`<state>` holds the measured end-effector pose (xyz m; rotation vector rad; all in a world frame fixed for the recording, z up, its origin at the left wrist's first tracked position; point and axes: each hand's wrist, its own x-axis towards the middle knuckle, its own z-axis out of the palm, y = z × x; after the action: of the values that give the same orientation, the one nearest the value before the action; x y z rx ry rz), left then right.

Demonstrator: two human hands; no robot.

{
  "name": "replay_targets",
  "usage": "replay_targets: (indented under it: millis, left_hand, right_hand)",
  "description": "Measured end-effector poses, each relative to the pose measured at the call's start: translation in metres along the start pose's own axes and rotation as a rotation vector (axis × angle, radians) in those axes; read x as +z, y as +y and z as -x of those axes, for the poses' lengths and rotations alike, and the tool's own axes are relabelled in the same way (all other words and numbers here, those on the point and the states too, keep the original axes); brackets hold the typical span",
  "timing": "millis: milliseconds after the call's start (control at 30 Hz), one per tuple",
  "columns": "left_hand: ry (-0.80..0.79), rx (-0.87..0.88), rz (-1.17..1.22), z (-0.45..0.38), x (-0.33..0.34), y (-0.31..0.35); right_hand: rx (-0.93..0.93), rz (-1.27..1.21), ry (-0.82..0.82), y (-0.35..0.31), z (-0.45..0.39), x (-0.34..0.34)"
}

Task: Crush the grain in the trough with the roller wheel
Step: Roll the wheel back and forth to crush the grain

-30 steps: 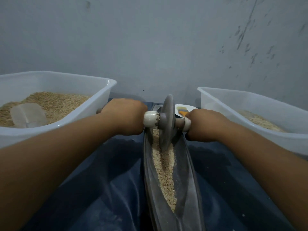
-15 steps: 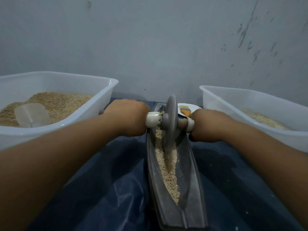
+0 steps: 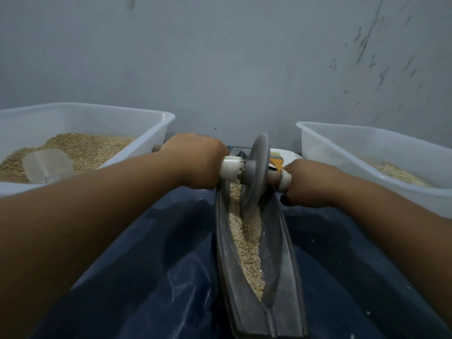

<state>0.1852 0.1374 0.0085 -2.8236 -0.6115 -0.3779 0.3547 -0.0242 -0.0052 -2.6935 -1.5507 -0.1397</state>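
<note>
A long grey boat-shaped trough (image 3: 281,260) runs away from me down the middle, with pale grain (image 3: 247,243) lying along its groove. The grey roller wheel (image 3: 255,172) stands on edge in the grain near the trough's far end. Its axle sticks out on both sides, with white wrapping next to the wheel. My left hand (image 3: 193,162) grips the left end of the axle. My right hand (image 3: 308,182) grips the right end. The axle under both fists is hidden.
A white tub (image 3: 156,123) of grain with a clear scoop (image 3: 47,165) stands at the left. Another white tub (image 3: 325,143) holding a little grain stands at the right. A white dish (image 3: 286,155) with something orange sits behind the wheel. Dark blue sheeting (image 3: 151,265) covers the floor; a grey wall is close ahead.
The wheel stays near the trough's far end with both hands still gripping the axle. The view has shifted slightly, so more of the trough's near end shows.
</note>
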Motion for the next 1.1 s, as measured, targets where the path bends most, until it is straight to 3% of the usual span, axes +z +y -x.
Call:
replay_targets:
  millis: [133, 333, 533, 900, 1100]
  left_hand:
    - [-0.046, -0.02, 0.032, -0.005, 0.0, 0.0]
    - [0.018, 0.03, 0.003, 0.012, 0.001, 0.001]
    - [-0.024, -0.04, 0.06, 0.004, 0.003, -0.001]
    - [0.041, -0.076, 0.03, 0.013, 0.007, 0.001]
    - [0.123, -0.033, -0.061, 0.02, 0.0, 0.009]
  right_hand:
    - [-0.05, 0.07, 0.086, -0.006, -0.007, -0.006]
    - [0.0, -0.04, -0.069, -0.001, 0.011, -0.001]
    - [-0.02, 0.107, 0.105, -0.011, -0.002, -0.009]
    - [-0.042, 0.112, 0.213, -0.005, -0.002, -0.002]
    - [0.012, 0.054, 0.061, -0.004, 0.009, 0.0]
